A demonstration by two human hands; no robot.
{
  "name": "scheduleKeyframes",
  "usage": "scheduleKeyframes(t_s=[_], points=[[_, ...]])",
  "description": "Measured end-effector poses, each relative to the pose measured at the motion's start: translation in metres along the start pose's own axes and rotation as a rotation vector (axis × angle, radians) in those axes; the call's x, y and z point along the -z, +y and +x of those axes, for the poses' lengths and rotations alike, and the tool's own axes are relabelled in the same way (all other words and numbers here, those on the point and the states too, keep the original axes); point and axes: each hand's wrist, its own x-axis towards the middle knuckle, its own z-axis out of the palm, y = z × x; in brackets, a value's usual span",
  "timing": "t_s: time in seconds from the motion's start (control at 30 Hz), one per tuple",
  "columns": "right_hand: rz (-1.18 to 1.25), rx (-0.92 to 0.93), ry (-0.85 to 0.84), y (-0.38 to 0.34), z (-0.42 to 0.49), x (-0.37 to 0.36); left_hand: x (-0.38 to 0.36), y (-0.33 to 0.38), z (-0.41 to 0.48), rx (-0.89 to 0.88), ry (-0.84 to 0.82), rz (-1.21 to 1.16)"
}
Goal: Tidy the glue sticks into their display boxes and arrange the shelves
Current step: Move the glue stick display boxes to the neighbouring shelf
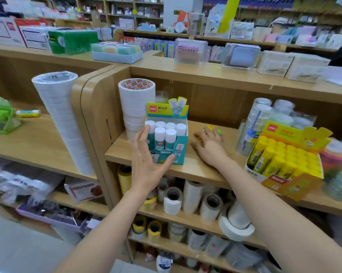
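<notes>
Left hand (144, 160) spread open against the teal display box (181, 152) at the shelf's (195, 169) left front edge, right hand (209, 144) flat beside it: I'd slide it back squarely, keeping its glue sticks (170, 134) upright.

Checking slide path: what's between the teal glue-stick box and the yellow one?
Head view: right hand flat on the shelf, blurred coloured bits at its fingertips.

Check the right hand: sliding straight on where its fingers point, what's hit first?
Probably the small yellow and green items just past the fingers of the right hand on the shelf, too blurred to identify. Beyond them, the back panel. Depth is uncertain.
</notes>
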Motion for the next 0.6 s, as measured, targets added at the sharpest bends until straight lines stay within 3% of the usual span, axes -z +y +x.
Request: scheduleKeyframes(t_s=[0.23,0.37,0.5,0.6], points=[[0.136,0.213,-0.046,-0.011,-0.042,-0.001,-0.001,-0.002,-0.001,-0.035,0.000,0.005],[0.279,0.111,0.088,-0.009,-0.050,0.005,0.002,-0.002,-0.002,-0.040,-0.027,-0.012],[0.097,0.105,-0.010,-0.015,-0.051,0.002,0.008,-0.004,-0.002,-0.042,-0.075,-0.010],[0.140,0.117,0.036,-0.016,-0.062,-0.003,0.014,-0.006,-0.003,-0.049,-0.103,-0.014]])
